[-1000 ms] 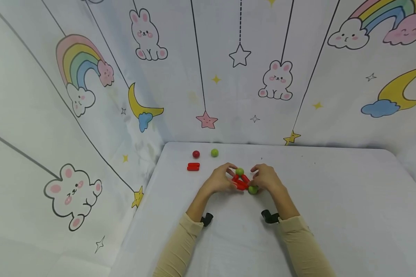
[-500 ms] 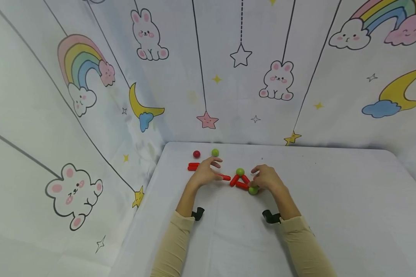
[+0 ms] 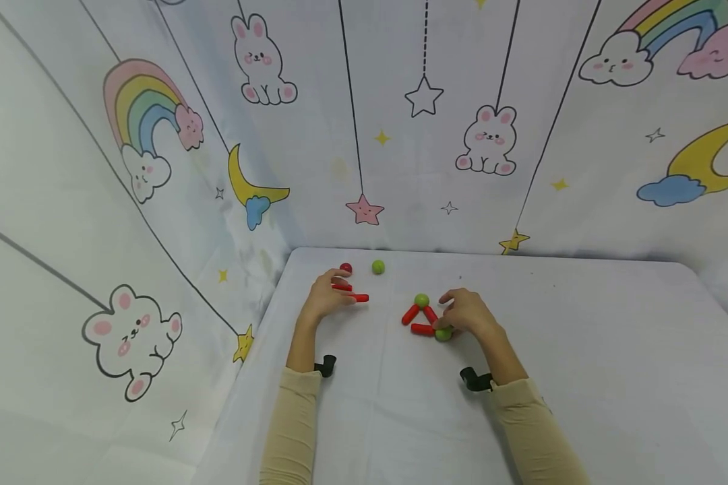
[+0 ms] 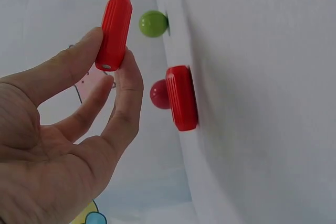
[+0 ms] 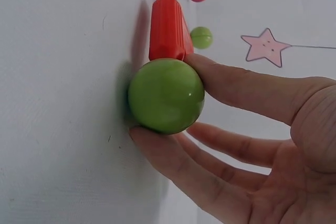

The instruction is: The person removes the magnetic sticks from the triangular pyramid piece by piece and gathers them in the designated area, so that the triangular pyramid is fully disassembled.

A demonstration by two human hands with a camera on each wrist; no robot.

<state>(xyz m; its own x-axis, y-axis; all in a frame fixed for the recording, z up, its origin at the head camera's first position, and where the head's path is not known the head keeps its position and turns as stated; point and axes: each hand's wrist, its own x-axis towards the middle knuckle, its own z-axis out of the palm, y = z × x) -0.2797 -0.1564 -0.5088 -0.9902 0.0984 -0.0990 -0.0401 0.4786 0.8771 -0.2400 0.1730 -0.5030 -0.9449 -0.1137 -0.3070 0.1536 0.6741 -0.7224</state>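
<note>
At the back left of the table my left hand (image 3: 325,296) pinches a short red ribbed rod (image 4: 114,32) between thumb and fingertip. A small metallic spot shows in the rod's end, and it is held up off the table. Another red rod (image 4: 181,98) lies beside that hand. My right hand (image 3: 470,312) pinches a green ball (image 5: 167,95) at the near right corner of a triangle of red rods. The near rod (image 3: 422,329) and the right rod (image 3: 431,314) meet at this ball. The left rod (image 3: 410,314) reaches toward a second green ball (image 3: 421,300) at the top.
A dark red ball (image 4: 159,94) and a third green ball (image 3: 378,267) sit near the table's back edge. The white table (image 3: 582,377) meets a white cloth wall (image 3: 315,135) printed with cartoons behind and to the left.
My left hand has moved left from the triangle to the back left, carrying a red rod. My right hand stays at its green ball.
</note>
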